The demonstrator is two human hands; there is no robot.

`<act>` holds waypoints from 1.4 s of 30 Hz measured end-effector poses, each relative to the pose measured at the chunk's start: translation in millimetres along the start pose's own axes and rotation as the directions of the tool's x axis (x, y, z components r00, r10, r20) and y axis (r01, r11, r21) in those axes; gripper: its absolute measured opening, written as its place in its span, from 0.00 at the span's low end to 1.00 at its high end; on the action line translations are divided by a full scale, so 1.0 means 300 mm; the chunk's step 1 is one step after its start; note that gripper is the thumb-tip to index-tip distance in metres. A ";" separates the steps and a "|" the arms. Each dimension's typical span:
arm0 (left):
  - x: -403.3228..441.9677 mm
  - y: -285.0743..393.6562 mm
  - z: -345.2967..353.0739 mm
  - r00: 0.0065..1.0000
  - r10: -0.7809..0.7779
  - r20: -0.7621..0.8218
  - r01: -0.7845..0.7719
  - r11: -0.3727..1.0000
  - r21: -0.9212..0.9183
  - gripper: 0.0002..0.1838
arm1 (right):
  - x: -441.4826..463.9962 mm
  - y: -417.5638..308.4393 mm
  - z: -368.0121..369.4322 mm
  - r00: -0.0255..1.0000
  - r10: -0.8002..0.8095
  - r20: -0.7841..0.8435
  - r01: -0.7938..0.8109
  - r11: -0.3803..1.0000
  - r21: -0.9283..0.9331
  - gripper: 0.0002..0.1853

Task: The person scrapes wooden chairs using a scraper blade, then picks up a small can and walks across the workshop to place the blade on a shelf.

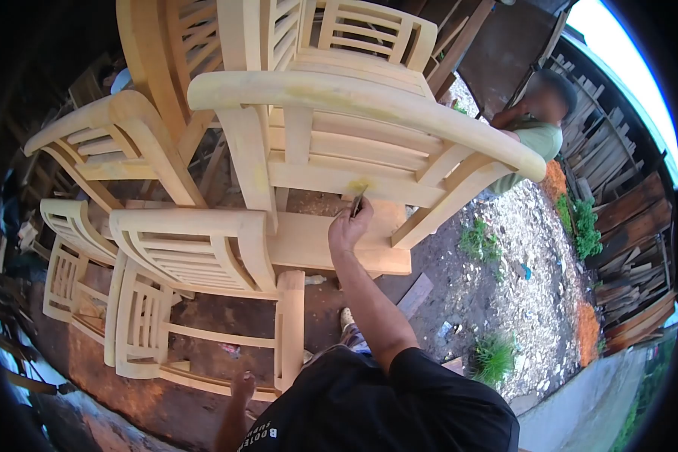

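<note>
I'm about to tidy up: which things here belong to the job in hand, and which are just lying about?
In the job:
small tool, in the right hand
slatted frame, at its tip
yellow patch

Probably just lying about:
plank
pale chips
blue scrap

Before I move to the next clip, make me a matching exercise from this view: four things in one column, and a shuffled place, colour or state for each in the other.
Things:
1. Right hand
2. Left hand
3. Yellow patch
4. Grass tuft

Places, colours or states:
A. On a pale wooden rail
B. Green, growing from the ground
C. Low, beside a wooden chair frame
D. Has a thin tool in its grip

Right pairs: 1-D, 2-C, 3-A, 4-B
</note>
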State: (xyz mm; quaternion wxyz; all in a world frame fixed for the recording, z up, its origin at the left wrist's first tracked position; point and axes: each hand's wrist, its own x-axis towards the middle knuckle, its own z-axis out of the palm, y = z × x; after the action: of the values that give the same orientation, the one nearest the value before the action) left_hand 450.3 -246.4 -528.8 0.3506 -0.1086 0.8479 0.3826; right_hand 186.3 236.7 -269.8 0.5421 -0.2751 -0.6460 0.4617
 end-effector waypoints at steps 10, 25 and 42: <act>-0.063 0.108 -0.027 0.999 0.014 -0.044 -0.010 0.995 0.100 0.14 | -0.024 -0.061 -0.017 0.987 -0.039 0.153 0.041 0.999 -0.009 0.18; 0.001 0.005 0.056 1.000 -0.009 -0.015 0.007 0.989 -0.147 0.15 | 0.101 -0.089 -0.149 0.801 -0.474 0.365 0.584 0.753 -0.303 0.32; 0.008 -0.036 -0.036 0.985 -0.111 -0.134 0.111 0.994 -0.007 0.20 | 0.072 0.027 -0.033 0.762 -0.548 0.345 0.646 0.670 -0.366 0.30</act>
State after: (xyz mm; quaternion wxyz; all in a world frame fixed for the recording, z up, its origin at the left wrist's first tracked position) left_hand 447.8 -261.5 -531.6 0.3136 -0.1810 0.8622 0.3543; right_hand 189.0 261.6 -267.4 0.5114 -0.1192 -0.8432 0.1149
